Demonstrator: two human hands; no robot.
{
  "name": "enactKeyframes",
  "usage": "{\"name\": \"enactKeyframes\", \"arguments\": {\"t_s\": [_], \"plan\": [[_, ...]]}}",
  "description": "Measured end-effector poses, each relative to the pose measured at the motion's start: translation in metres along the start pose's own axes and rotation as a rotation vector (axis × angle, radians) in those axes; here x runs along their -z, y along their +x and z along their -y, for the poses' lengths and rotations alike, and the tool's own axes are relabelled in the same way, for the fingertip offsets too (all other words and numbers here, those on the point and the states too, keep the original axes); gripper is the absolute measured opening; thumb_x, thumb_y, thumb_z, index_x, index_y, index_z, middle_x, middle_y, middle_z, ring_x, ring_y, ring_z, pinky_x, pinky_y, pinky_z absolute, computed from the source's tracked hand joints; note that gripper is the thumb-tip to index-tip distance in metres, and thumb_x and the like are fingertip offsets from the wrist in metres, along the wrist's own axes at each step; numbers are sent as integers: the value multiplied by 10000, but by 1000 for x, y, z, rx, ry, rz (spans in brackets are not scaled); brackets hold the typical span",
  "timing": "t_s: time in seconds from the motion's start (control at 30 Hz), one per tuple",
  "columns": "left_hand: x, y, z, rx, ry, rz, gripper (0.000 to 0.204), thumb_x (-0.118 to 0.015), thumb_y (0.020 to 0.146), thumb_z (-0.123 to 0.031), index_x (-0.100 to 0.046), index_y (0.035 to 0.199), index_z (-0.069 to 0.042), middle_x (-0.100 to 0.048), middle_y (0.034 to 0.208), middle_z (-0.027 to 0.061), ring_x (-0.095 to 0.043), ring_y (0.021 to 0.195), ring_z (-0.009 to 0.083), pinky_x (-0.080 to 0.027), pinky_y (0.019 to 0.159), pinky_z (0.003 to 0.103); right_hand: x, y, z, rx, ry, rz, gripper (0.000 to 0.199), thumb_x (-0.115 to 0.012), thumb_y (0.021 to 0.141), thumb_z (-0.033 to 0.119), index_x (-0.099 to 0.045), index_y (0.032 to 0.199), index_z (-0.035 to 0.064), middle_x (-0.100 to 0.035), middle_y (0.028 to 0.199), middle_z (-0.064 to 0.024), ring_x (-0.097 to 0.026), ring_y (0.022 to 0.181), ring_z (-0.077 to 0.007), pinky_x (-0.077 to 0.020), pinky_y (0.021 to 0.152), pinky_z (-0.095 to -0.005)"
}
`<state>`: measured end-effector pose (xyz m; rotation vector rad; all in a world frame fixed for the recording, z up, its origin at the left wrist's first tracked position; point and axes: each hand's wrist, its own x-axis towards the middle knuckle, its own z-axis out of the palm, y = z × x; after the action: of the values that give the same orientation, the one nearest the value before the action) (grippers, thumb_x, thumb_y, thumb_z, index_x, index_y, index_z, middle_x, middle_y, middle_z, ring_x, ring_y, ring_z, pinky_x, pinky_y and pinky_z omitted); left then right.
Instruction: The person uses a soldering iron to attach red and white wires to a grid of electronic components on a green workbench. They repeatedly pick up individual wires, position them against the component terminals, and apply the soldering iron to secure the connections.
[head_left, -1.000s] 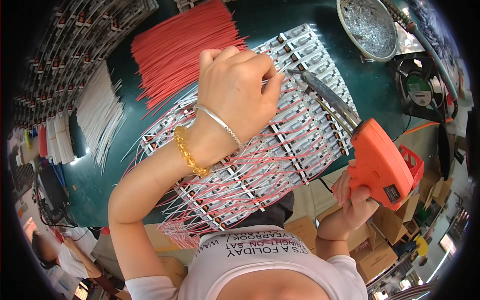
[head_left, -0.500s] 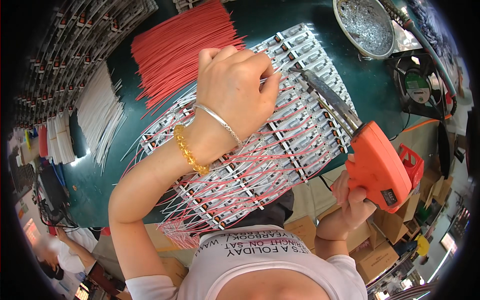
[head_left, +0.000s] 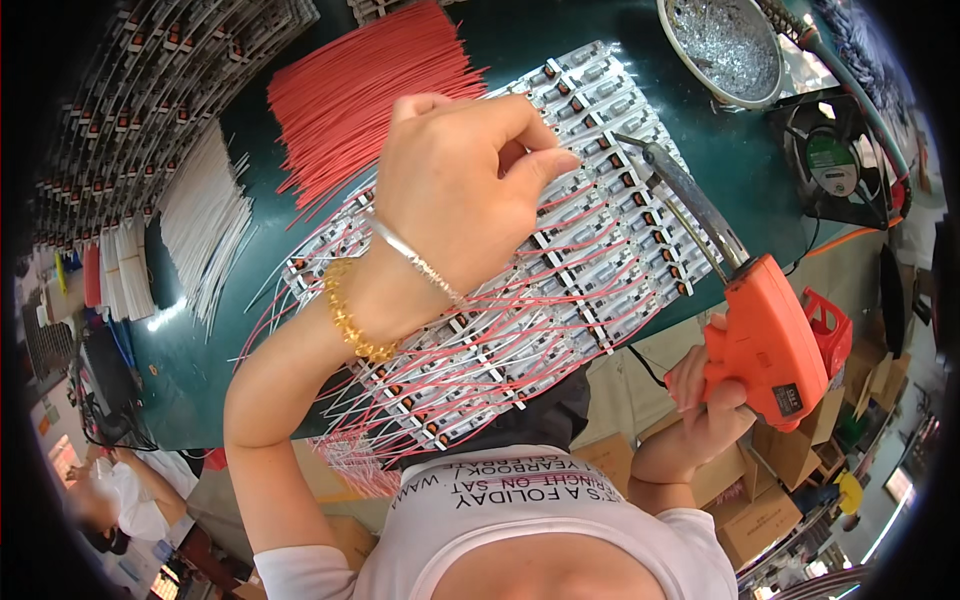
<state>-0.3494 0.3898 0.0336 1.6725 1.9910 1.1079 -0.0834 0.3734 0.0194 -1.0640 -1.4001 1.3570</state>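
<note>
My left hand (head_left: 462,180), with a silver bangle and a yellow bead bracelet at the wrist, hovers over rows of small clear-and-white electrical parts (head_left: 625,255). Its thumb and forefinger are bent toward each other in a pinch. What lies between them, if anything, is hidden. My right hand (head_left: 712,400) grips an orange soldering gun (head_left: 768,345) by its handle. The gun's metal tip points up and left over the rows, right of my left fingertips. Thin red and white wires (head_left: 500,350) trail from the nearer rows toward me.
A pile of red wires (head_left: 370,85) and a bundle of white wires (head_left: 200,220) lie beyond on the green table (head_left: 185,400). More rows of parts (head_left: 110,110) stand far left. At the far right are a bowl (head_left: 741,103) of silvery scraps and a black fan (head_left: 832,165).
The soldering gun has shifted right, its tip drawing away from my left fingertips. My left hand has turned slightly, its thumb now stretched farther right.
</note>
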Motion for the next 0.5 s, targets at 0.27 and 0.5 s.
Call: {"name": "enactKeyframes", "arguments": {"t_s": [0.27, 0.5], "plan": [[-18, -3, 11, -79, 166, -34, 139, -734, 764, -181, -665, 676, -98, -597, 615, 1, -517, 624, 159, -333, 764, 327, -2, -3, 1, -39, -48, 23, 741, -625, 862, 510, -449, 1189, -132, -446, 514, 3, -418, 397, -86, -382, 416, -227], [-22, -4, 12, -113, 231, -53, 163, -726, 766, -179, -636, 646, -114, -596, 623, -20, -510, 642, 152, -320, 737, 335, 6, -10, -11, -28, -127, 8, 708, -658, 846, 494, -468, 1144, -120, -449, 512, 1, -418, 404, -96, -378, 422, -234]]}}
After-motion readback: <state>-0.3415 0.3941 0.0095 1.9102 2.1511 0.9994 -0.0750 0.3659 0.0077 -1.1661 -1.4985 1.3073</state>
